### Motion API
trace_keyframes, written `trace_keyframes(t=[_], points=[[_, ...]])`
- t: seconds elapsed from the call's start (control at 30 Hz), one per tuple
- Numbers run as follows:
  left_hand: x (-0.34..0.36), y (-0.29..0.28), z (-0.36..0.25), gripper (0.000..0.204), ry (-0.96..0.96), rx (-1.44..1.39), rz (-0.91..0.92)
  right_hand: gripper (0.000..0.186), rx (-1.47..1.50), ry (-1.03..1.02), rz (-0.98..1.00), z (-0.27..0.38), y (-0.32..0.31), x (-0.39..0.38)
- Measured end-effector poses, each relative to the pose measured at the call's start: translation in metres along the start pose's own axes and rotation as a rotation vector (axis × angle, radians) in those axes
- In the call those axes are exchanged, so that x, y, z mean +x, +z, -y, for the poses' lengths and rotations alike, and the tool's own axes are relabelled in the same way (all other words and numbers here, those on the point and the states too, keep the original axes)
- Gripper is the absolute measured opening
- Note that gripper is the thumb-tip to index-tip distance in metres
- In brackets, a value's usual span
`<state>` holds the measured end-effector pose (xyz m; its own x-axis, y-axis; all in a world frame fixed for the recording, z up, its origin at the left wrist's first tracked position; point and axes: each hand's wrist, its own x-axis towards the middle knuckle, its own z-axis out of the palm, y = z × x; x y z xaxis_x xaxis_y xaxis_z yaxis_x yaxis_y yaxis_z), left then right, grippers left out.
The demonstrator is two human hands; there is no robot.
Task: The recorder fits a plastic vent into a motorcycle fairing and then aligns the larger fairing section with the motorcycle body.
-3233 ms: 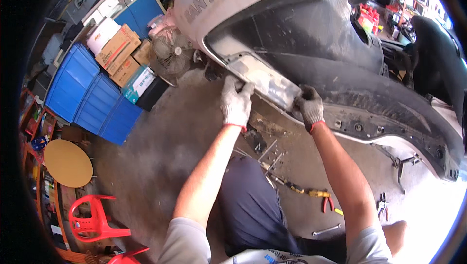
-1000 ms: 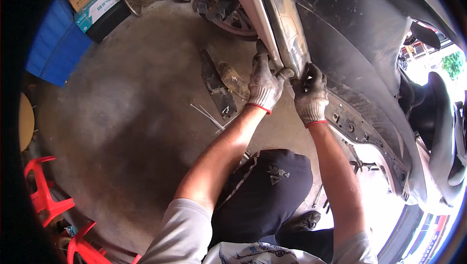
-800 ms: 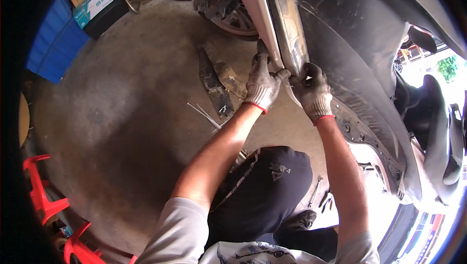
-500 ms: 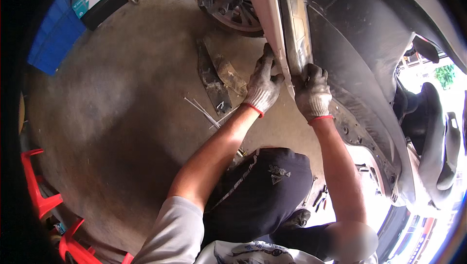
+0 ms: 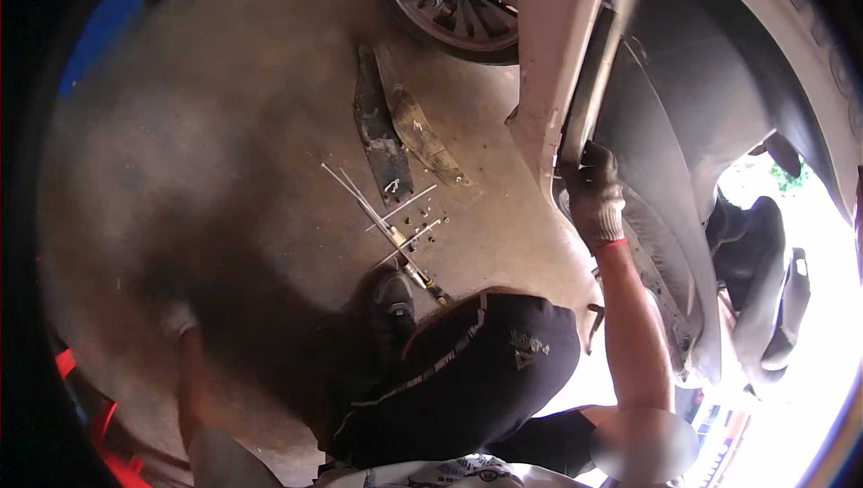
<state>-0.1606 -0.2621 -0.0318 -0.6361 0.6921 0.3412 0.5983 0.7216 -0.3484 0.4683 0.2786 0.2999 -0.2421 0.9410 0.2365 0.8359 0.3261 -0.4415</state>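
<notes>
My right hand (image 5: pixel 595 187), in a dirty knit glove, is closed on the lower end of a long narrow plate (image 5: pixel 596 84) along the scooter's floorboard edge, between the pale body panel (image 5: pixel 546 57) and the dark inner plastic (image 5: pixel 670 119). My left hand (image 5: pixel 178 315) is low at the left, away from the scooter, over the shadowed floor; it is blurred and its fingers are unclear. A wheel (image 5: pixel 445 7) shows beyond the pale panel.
Two dirty flat pieces (image 5: pixel 382 124) lie on the concrete floor (image 5: pixel 225 128), with long rods (image 5: pixel 360 200), small fasteners and a screwdriver (image 5: pixel 436 293) near my knee. Red chair parts (image 5: pixel 121 461) and a blue bin (image 5: pixel 103 30) are at the left edge.
My left hand has left the panel edge and swung down to the left. My right hand stays on the plate. The view has shifted, bringing more of the floor tools into sight.
</notes>
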Motion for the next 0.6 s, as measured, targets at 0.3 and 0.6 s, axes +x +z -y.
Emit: trace_keyframes(t=[0.3,0.6], points=[[-0.143,0.102,0.077,0.059,0.493,2.829,-0.289,0.040,-0.077,0.205,0.070,0.017,-0.029,-0.003],[-0.136,0.025,0.017,0.068,0.538,3.615,-0.729,0.027,-0.259,0.061,-0.044,0.008,-0.008,-0.010]])
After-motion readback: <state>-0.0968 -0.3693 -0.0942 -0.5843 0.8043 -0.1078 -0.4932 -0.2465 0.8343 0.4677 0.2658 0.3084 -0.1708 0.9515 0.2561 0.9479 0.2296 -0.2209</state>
